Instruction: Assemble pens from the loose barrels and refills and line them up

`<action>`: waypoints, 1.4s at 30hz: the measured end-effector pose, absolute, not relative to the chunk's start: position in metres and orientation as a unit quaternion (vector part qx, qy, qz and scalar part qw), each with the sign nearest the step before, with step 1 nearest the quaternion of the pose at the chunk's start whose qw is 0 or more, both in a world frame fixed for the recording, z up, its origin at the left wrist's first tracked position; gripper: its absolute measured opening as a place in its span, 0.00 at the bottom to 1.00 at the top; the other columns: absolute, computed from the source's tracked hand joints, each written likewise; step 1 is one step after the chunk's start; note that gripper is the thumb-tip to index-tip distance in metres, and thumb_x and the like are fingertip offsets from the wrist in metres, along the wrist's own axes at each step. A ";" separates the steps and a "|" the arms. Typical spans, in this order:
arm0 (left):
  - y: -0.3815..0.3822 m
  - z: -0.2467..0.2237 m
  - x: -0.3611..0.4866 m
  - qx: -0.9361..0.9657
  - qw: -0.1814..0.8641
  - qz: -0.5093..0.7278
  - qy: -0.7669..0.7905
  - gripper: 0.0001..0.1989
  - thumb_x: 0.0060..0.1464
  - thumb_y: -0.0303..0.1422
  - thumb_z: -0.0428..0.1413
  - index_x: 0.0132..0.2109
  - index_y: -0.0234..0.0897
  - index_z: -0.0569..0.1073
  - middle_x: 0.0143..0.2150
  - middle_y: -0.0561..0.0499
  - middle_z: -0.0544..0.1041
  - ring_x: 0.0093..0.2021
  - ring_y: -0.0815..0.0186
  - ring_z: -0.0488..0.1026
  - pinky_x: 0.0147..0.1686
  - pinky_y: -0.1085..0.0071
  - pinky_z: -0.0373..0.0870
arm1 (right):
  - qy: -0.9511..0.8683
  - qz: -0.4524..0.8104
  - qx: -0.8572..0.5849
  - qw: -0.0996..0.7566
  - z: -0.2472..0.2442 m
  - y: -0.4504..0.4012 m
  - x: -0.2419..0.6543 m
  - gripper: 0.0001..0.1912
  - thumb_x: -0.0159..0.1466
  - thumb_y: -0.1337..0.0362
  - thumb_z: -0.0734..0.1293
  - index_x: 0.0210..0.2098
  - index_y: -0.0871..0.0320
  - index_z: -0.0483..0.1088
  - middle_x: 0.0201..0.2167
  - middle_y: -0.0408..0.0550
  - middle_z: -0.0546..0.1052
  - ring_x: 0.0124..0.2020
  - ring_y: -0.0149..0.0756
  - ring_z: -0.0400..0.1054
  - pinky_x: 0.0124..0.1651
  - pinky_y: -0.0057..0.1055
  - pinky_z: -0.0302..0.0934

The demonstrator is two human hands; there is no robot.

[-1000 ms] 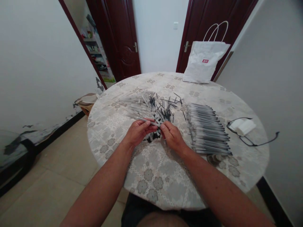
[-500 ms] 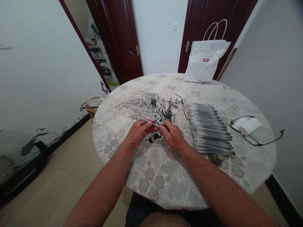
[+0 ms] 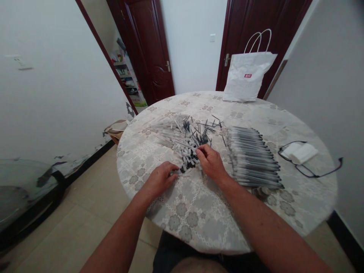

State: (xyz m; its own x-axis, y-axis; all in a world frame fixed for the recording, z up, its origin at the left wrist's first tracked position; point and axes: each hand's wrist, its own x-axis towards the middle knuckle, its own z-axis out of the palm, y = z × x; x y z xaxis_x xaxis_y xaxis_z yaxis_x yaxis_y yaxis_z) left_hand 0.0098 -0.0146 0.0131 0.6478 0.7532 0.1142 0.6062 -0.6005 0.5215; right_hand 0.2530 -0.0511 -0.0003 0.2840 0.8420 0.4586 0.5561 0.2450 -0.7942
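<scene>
My right hand (image 3: 211, 161) is closed in a pinch at the end of a slim translucent pen barrel (image 3: 186, 145), which points left over the pile. At the near left edge of the pile, my left hand (image 3: 161, 176) rests low on the cloth, thumb and forefinger slightly apart beside small pale and black pen parts (image 3: 186, 165). Thin black pen pieces (image 3: 203, 137) lie scattered behind my right fingers. Many loose clear barrels (image 3: 165, 132) spread out to the back left. Right of my right hand, dark-tipped pens (image 3: 251, 157) lie side by side in a stack.
The round table has a flowered cloth (image 3: 182, 227). Black-framed glasses (image 3: 315, 175) and a folded white tissue (image 3: 300, 151) lie at the right. A white paper bag (image 3: 247, 79) stands at the back edge. Small round objects (image 3: 261, 192) sit below the stacked pens.
My left hand has let go of the barrel both hands were at and moved down and left to the pile's near edge. My right hand stays by the pile. The view has shifted slightly.
</scene>
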 end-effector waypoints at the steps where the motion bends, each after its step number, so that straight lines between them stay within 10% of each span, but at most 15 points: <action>1: -0.015 0.010 0.011 0.883 0.218 0.157 0.384 0.12 0.59 0.32 0.57 0.50 0.39 0.78 0.46 0.45 0.78 0.46 0.59 0.75 0.48 0.64 0.68 | -0.584 0.135 -0.598 0.531 0.000 -0.051 0.252 0.13 0.69 0.55 0.62 0.38 0.55 0.74 0.30 0.44 0.77 0.30 0.35 0.69 0.35 0.29 0.57; 18: -0.009 -0.005 0.025 0.889 0.184 0.197 0.371 0.12 0.62 0.32 0.53 0.52 0.40 0.72 0.45 0.47 0.76 0.45 0.60 0.73 0.47 0.64 0.67 | -0.581 0.142 -0.595 0.537 0.004 -0.052 0.250 0.14 0.69 0.55 0.63 0.38 0.57 0.74 0.31 0.45 0.78 0.32 0.36 0.70 0.37 0.29 0.60; 31: 0.034 0.037 0.092 0.424 0.682 0.482 0.350 0.13 0.50 0.32 0.62 0.43 0.37 0.70 0.33 0.53 0.74 0.29 0.68 0.74 0.29 0.71 0.74 | -0.431 0.226 -0.589 0.645 0.005 -0.050 0.253 0.16 0.64 0.51 0.67 0.42 0.56 0.74 0.23 0.42 0.73 0.24 0.37 0.66 0.28 0.30 0.60; 42: 0.048 0.009 0.089 0.361 0.712 0.512 0.319 0.18 0.48 0.33 0.67 0.46 0.36 0.73 0.33 0.50 0.77 0.32 0.65 0.79 0.31 0.70 0.78 | -0.398 0.241 -0.607 0.645 -0.002 -0.045 0.258 0.17 0.63 0.48 0.67 0.41 0.55 0.73 0.20 0.39 0.69 0.21 0.36 0.63 0.25 0.30 0.57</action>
State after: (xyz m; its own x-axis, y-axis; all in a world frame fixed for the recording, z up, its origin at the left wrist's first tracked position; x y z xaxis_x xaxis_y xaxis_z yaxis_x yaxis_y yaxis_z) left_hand 0.0893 0.0480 0.0087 0.2734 0.9582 -0.0841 -0.4980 0.2158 0.8399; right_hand 0.2579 -0.0451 -0.0019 0.5670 0.7938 0.2199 0.1716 0.1473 -0.9741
